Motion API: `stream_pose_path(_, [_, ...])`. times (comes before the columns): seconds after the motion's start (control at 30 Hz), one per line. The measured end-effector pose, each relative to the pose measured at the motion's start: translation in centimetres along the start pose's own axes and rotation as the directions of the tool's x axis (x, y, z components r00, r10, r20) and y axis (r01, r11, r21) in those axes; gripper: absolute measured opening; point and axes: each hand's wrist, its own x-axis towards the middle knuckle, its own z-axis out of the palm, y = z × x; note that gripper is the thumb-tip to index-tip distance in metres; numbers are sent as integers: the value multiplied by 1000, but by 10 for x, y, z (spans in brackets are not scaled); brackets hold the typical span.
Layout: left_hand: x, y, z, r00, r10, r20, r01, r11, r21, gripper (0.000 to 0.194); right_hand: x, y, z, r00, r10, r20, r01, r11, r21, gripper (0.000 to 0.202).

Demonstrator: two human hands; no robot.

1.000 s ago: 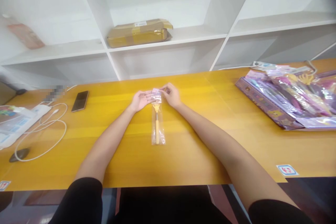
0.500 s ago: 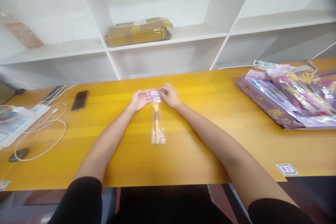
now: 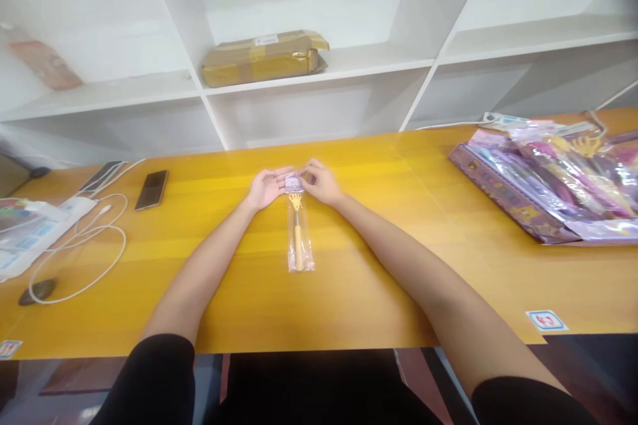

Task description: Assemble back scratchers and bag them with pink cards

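Observation:
A small back scratcher (image 3: pixel 298 239) with a yellow hand-shaped head and a pale handle lies on the table inside a clear plastic bag (image 3: pixel 308 257). Across the bag's far end is a purple header label (image 3: pixel 294 183). My left hand (image 3: pixel 265 188) is open, palm turned up, its stretched fingertips at the label's left edge. On the other side, my right hand (image 3: pixel 321 182) pinches the upper right corner of the bag between thumb and fingers. Exactly how the fingertips grip the corner is too small to make out.
On the right lies a purple display box (image 3: pixel 518 202) heaped with packaged items. A phone (image 3: pixel 151 190), white cable (image 3: pixel 123 246), mouse (image 3: pixel 38 291) and white package (image 3: pixel 44 239) are on the left. A taped carton (image 3: pixel 262 60) sits on the shelf behind the table (image 3: pixel 359 292).
My right hand's fingers have shifted slightly at the bag's top corner, and the purple label shows a little more. The left hand and scratcher have hardly moved.

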Motion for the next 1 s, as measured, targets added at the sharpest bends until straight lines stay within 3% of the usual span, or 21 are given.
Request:
stream_pose_path(0.47, [0,-1,0,1000,17,4,-17,999,30,55,-2,4,0,999,-43,31,44,998,-36,26])
stream_pose_path(0.8, [0,-1,1,1000,11,-3,-11,999,38,54,-4,-6,-1,987,-51,151,64,995,-82,41])
stream_pose_path(0.9, [0,-1,0,1000,13,1,-13,999,35,54,-4,-5,-1,991,-48,124,60,994,-95,36])
stream_pose_path(1.0, [-1,-1,0,1000,14,15,-14,999,36,54,-2,0,1,1000,10,7,-10,994,-105,36])
